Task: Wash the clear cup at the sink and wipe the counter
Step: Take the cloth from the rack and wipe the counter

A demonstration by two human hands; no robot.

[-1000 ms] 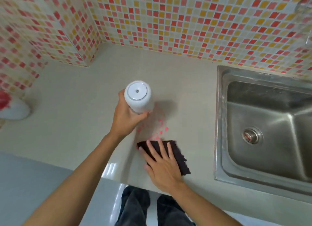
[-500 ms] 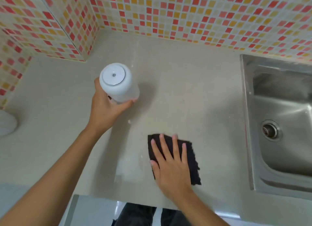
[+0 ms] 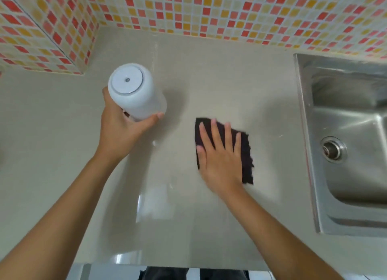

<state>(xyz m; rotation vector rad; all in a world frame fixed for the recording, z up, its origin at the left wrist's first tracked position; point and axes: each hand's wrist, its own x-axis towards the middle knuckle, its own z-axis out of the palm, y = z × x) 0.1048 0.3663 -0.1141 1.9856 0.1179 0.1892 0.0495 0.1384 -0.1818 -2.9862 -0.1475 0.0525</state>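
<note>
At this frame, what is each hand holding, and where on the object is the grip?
The left hand grips the white cup around its lower side, base up, off the counter. The right hand grasps nothing; it presses flat on the dark cloth.

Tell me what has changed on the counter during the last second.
The pink spill beside the cup is gone: the right hand, flat on the dark cloth, wiped across it and moved toward the sink. The left hand lifted the white cup slightly leftward. Both holds stayed as they were.
</note>
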